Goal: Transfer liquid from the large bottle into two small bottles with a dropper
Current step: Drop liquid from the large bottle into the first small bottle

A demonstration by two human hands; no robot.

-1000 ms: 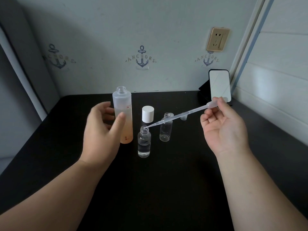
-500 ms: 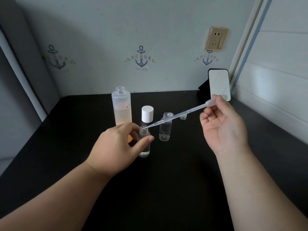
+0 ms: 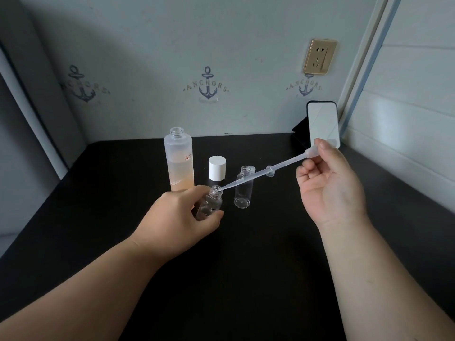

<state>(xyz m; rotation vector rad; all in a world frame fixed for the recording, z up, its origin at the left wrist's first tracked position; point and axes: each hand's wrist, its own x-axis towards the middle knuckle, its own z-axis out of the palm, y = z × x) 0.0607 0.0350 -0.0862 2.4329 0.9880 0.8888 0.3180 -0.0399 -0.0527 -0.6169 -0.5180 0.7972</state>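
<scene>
My right hand point(image 3: 330, 190) pinches the dropper point(image 3: 268, 169) bulb, tip at the mouth of the small bottle point(image 3: 211, 201) gripped by my left hand point(image 3: 179, 217) at frame centre. Behind it – large bottle point(image 3: 179, 161), white cap point(image 3: 217, 168), second small bottle point(image 3: 243, 190); phone point(image 3: 323, 124) upper right.

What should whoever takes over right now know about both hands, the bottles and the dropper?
Left hand: grips the near small clear plastic bottle, tilted, with its mouth toward the dropper.
Right hand: pinches the bulb of the clear plastic dropper; its tip is at that bottle's mouth.
Tall frosted bottle: open, upright, peach liquid in its lower part.
Second small clear bottle: upright, uncapped, looks empty.
White round cap: stands between the tall bottle and the second small bottle.
Done: filling of the first bottle is under way.
Left: finish it, then fill the second.
</scene>
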